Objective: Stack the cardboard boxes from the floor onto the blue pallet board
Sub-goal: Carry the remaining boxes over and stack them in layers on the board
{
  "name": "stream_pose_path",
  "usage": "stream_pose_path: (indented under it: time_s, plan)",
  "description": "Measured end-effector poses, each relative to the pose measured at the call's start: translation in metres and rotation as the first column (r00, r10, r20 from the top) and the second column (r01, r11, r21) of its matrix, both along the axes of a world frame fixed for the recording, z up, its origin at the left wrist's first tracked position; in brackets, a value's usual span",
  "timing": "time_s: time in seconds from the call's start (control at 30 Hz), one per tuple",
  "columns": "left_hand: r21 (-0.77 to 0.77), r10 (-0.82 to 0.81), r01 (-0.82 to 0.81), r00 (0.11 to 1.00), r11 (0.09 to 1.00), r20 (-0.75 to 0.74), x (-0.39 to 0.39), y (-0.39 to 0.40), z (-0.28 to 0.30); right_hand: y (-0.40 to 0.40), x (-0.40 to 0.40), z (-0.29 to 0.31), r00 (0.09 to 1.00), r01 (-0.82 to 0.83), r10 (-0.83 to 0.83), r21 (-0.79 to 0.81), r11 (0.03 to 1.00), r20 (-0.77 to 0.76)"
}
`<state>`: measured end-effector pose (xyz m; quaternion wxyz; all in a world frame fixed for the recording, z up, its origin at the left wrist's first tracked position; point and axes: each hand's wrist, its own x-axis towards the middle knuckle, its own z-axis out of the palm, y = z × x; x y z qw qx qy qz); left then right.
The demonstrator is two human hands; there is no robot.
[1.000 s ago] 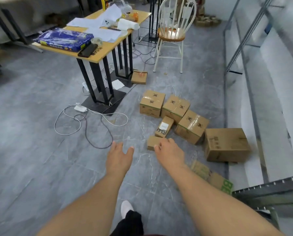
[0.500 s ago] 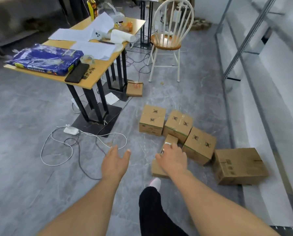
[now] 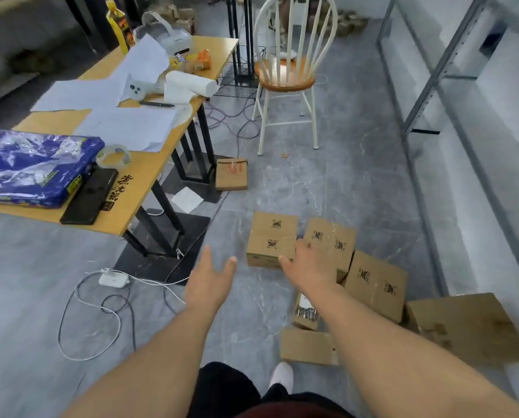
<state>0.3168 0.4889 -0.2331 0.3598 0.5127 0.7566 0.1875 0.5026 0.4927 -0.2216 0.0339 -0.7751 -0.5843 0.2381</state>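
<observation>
While both arms reach out, left hand spread empty, right hand loose, empty, hiding cardboard boxes.

single head view, worn high, wide-angle, tilted forward and down over grey floor. both forearms reach in from bottom edge. cardboard boxes mid-frame, fairly near; table left, chair farther back at top.

Even, soft indoor light, faint shadows, mild motion blur, wide-angle bending at the edges.
</observation>
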Motion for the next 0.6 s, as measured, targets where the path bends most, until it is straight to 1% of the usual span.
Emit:
stream_pose_path:
  time_s: [0.13, 0.23, 0.33, 0.47, 0.6]
  plan:
    - [-0.035, -0.014, 0.013, 1.0, 0.999, -0.016, 0.002, 0.039, -0.012, 0.032, 0.01, -0.013, 0.999, 0.04, -0.041, -0.037, 0.998, -0.02]
    - [-0.071, -0.065, 0.062, 0.997, 0.996, -0.046, 0.008, 0.078, -0.026, 0.059, 0.019, -0.025, 0.997, 0.078, -0.08, -0.054, 0.995, -0.02]
    - [-0.128, -0.099, 0.097, 0.995, 0.987, -0.01, 0.025, 0.119, -0.047, 0.091, 0.027, -0.043, 0.99, 0.137, -0.138, -0.08, 0.987, -0.007]
    - [-0.215, -0.174, 0.169, 0.985, 0.962, -0.005, 0.049, 0.178, -0.088, 0.143, 0.041, -0.076, 0.98, 0.193, -0.197, -0.127, 0.973, -0.018]
    - [-0.277, -0.172, 0.17, 0.985, 0.946, 0.016, 0.062, 0.231, -0.144, 0.199, 0.058, -0.133, 0.964, 0.248, -0.262, -0.21, 0.946, -0.039]
